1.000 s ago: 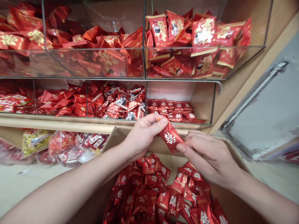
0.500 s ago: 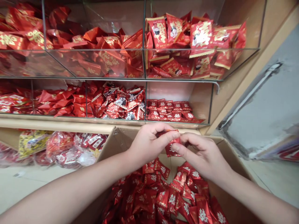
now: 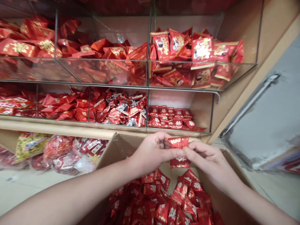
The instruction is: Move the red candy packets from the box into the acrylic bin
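Both hands pinch small red wrapped candies (image 3: 179, 163) between thumbs and fingers, one packet seen above the thumbs and one below; whether they are joined I cannot tell. My left hand (image 3: 156, 150) closes on the left side, its thumb pointing right. From the other side my right hand (image 3: 203, 156) grips, its thumb tip meeting the left one. Under the hands stands an open cardboard box (image 3: 228, 200), with many loose red candies (image 3: 161, 200) inside. Behind the hands, a shelf bin holds rows of matching red candies (image 3: 172, 117).
A wooden shelf (image 3: 236, 109) with clear dividers holds larger red packets (image 3: 202, 50), red pouches (image 3: 105, 68) and patterned candies (image 3: 124, 106). Bagged goods (image 3: 67, 153) lie on the floor at left. A grey wall (image 3: 269, 115) rises at right.
The view has tilted up a little, so the shelves sit lower. My hands have turned the candy packets, and lettering now shows above the thumbs.
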A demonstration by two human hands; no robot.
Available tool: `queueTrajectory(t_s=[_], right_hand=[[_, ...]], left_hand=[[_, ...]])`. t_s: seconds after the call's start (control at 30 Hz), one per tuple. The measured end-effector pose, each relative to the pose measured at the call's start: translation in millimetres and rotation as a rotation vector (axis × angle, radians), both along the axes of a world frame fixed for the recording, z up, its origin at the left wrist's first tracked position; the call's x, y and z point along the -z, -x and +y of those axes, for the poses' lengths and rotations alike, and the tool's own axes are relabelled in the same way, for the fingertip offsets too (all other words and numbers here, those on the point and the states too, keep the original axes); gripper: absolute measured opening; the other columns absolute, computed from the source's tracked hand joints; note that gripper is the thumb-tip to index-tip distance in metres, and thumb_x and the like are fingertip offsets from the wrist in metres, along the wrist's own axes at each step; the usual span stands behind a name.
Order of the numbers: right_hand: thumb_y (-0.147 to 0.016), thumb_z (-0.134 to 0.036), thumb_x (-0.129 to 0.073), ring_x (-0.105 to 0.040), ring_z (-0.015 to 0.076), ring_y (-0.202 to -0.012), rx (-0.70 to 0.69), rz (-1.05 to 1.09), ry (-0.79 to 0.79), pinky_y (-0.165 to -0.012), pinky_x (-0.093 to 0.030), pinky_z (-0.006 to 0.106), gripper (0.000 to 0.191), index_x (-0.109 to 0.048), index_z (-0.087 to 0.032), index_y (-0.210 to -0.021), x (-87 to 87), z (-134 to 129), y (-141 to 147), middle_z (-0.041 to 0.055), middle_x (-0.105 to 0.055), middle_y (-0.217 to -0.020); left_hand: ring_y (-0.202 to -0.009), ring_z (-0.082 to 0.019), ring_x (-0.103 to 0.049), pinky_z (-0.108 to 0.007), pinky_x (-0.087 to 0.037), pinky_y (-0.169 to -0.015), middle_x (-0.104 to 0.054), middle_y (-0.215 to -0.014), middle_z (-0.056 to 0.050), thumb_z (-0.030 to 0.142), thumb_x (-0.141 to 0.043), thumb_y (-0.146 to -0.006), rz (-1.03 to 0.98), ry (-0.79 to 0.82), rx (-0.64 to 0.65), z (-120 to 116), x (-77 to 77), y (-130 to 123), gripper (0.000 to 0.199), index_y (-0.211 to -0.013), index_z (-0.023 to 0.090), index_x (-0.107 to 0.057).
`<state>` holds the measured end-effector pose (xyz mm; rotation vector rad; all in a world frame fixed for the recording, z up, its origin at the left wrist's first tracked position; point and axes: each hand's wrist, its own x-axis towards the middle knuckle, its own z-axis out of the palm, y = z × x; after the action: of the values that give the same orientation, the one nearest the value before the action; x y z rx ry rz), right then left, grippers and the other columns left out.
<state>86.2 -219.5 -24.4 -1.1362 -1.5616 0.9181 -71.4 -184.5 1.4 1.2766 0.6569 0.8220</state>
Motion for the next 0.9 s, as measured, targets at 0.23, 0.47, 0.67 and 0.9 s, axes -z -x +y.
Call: queueTrajectory(t_s=[0.23, 0.47, 0.67, 0.9], right_hand=[[-0.076, -0.042, -0.052, -0.045, 0.0103, -0.055, -0.048, -0.016, 0.062, -0.052, -0.039, 0.022, 0.027, -0.052, -0.018, -0.065, -11.9, 6, -3, -0.0015, -0.048, -0.059], [-0.075, -0.037, -0.052, -0.037, 0.0084, -0.044, 0.346, -0.496, 0.053, -0.043, -0.029, 0.022, 0.026, -0.049, -0.017, -0.059, -55.0, 102, -31, -0.0038, -0.043, -0.048], [-0.067, -0.035, -0.063, -0.033, 0.0076, -0.033, 0.333, -0.628, 0.227, -0.037, -0.026, 0.024, 0.034, -0.045, -0.017, -0.043, -43.7, 155, -20, -0.0030, -0.039, -0.034], [-0.067, -0.033, -0.064, -0.049, 0.0097, -0.038, 0.293, -0.784, 0.307, -0.039, -0.036, 0.020, 0.023, -0.055, -0.014, -0.058, -31.3, 160, -10, 0.0010, -0.055, -0.045]], left_hand=[[-0.065, -0.012, -0.057, -0.028, -0.046, -0.062, -0.063, -0.077, -0.005, 0.028, -0.064, -0.067, 0.147, -0.113, -0.034, 11, -5.1, 3, 0.024, -0.083, 0.012, -0.056], [-0.104, -0.024, -0.050, -0.035, -0.035, -0.092, -0.057, -0.108, -0.016, 0.012, -0.040, -0.080, 1.012, -1.124, -0.147, 83, -45.8, -12, 0.027, -0.098, 0.008, -0.059], [-0.078, -0.028, -0.062, -0.035, -0.046, -0.072, -0.065, -0.084, -0.018, 0.010, -0.058, -0.066, 1.324, -1.086, 0.104, 114, -36.7, -31, 0.018, -0.083, 0.008, -0.065], [-0.078, -0.022, -0.063, -0.028, -0.046, -0.075, -0.066, -0.076, -0.014, 0.006, -0.053, -0.069, 1.486, -1.136, 0.178, 114, -32.3, -29, 0.015, -0.076, 0.009, -0.066]])
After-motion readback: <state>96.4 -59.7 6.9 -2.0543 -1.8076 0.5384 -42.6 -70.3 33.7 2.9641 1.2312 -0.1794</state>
